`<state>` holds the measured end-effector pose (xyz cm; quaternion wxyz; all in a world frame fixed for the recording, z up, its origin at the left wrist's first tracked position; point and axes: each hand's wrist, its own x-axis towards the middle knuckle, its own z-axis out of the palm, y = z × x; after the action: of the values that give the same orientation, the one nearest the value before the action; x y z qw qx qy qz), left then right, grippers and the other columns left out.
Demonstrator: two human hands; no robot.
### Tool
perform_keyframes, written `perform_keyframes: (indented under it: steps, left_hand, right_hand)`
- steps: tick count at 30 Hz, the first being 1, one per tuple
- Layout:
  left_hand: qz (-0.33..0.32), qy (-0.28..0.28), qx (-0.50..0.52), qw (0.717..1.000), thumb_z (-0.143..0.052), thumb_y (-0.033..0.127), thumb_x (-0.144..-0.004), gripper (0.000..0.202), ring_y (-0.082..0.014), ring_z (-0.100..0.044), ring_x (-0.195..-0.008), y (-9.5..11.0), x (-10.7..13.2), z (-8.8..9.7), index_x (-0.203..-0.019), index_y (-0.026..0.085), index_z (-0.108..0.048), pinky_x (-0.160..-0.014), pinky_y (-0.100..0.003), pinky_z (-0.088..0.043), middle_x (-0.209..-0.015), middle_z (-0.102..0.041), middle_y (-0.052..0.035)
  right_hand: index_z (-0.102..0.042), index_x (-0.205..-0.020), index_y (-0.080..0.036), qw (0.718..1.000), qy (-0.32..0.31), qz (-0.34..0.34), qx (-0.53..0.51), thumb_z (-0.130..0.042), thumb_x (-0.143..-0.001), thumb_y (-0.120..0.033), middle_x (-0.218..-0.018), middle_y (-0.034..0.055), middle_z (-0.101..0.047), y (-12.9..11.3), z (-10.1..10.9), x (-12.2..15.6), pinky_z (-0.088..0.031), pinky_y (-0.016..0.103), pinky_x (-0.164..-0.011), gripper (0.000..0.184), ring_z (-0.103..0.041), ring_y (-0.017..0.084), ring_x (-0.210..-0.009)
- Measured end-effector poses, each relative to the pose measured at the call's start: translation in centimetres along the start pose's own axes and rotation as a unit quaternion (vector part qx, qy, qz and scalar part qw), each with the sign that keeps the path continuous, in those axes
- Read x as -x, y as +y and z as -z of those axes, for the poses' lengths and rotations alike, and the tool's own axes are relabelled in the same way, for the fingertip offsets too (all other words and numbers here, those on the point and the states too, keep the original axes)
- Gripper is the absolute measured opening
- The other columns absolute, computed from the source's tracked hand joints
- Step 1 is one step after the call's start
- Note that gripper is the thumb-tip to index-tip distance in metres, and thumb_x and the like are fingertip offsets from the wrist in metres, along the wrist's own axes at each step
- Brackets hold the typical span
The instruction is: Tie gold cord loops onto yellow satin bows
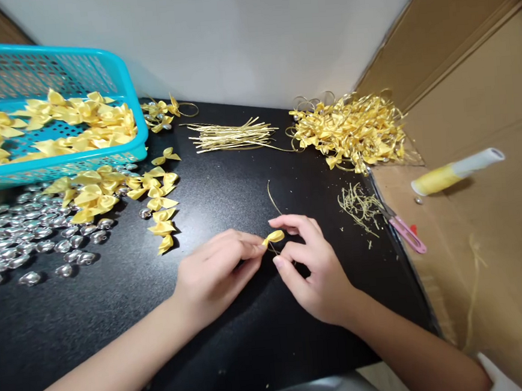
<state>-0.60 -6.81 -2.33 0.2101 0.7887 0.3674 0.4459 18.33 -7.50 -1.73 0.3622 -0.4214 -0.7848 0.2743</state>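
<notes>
My left hand (222,271) pinches one end of a small yellow ribbon bow (275,237) just above the black tabletop. A thin gold cord (272,198) curves up behind the index finger of my right hand (314,269). That hand is beside the bow, its thumb and bent fingers closed on a strand of the cord under the bow. Its index finger is raised apart from the thumb. The exact grip point is partly hidden by the fingers. Left of my hands, several loose yellow bows (162,227) lie in a short column.
A turquoise basket (134,109) of yellow bows stands at upper left, with silver beads (29,235) spread before it. Behind lie gold cord lengths (233,135) and a heap of corded bows (350,129). Cord clippings (359,206), pink-handled scissors (406,233) and a tube (458,171) are right.
</notes>
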Motion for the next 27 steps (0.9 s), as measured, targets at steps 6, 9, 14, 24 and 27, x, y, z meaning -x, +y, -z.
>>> perform_keyframes:
  steps: [6,9,14,24,27]
  left_hand:
    - [0.006,-0.041,0.037,0.998,-0.062,0.006,-0.085,0.013,-0.0124,-0.072,-0.078,-0.6,-0.2,0.6,-0.087,0.018,-0.063,-0.070,-0.019,-0.057,-0.083,-0.074,-0.0022]
    - [0.014,-0.056,0.049,0.997,-0.063,0.005,-0.084,0.013,-0.0105,-0.071,-0.079,-0.8,-0.2,0.8,-0.087,0.018,-0.062,-0.072,-0.017,-0.056,-0.083,-0.073,-0.0011]
    - [0.020,-0.074,0.045,0.996,-0.063,0.006,-0.084,0.012,-0.0091,-0.071,-0.078,-1.0,-0.3,1.3,-0.086,0.018,-0.063,-0.071,-0.015,-0.054,-0.083,-0.073,0.0000]
    - [0.003,-0.083,0.035,0.996,-0.062,0.005,-0.085,0.012,-0.0087,-0.070,-0.077,-1.1,-0.6,1.1,-0.087,0.017,-0.060,-0.072,-0.016,-0.055,-0.084,-0.072,-0.0010]
    - [0.002,-0.078,0.034,0.996,-0.061,0.005,-0.085,0.011,-0.0090,-0.070,-0.077,-1.1,-0.6,0.8,-0.086,0.017,-0.061,-0.072,-0.016,-0.055,-0.084,-0.072,-0.0019]
  right_hand:
    - [-0.052,-0.066,-0.018,0.996,-0.044,0.058,0.054,-0.052,-0.086,-0.012,-0.081,0.0060,-0.062,0.6,0.3,-0.3,-0.046,0.034,-0.076,0.021,-0.053,0.018,-0.081]
    - [-0.050,-0.064,-0.018,0.991,-0.063,0.079,0.086,-0.050,-0.086,-0.013,-0.070,0.0032,-0.057,0.8,0.2,-0.4,-0.042,0.033,-0.069,0.023,-0.047,0.016,-0.071]
    - [-0.052,-0.065,-0.017,0.993,-0.066,0.080,0.062,-0.055,-0.084,-0.012,-0.083,0.0057,-0.061,0.7,0.6,-0.5,-0.043,0.033,-0.074,0.020,-0.049,0.017,-0.080]
    - [-0.047,-0.062,-0.017,0.994,-0.069,-0.030,-0.077,-0.053,-0.085,-0.009,-0.076,0.0026,-0.055,0.1,0.7,-0.7,-0.042,0.029,-0.071,0.026,-0.050,0.013,-0.072]
    - [-0.040,-0.060,-0.018,0.996,-0.042,-0.021,-0.070,-0.051,-0.085,-0.007,-0.066,-0.0013,-0.044,0.0,0.2,-0.6,-0.038,0.026,-0.064,0.029,-0.044,0.011,-0.064]
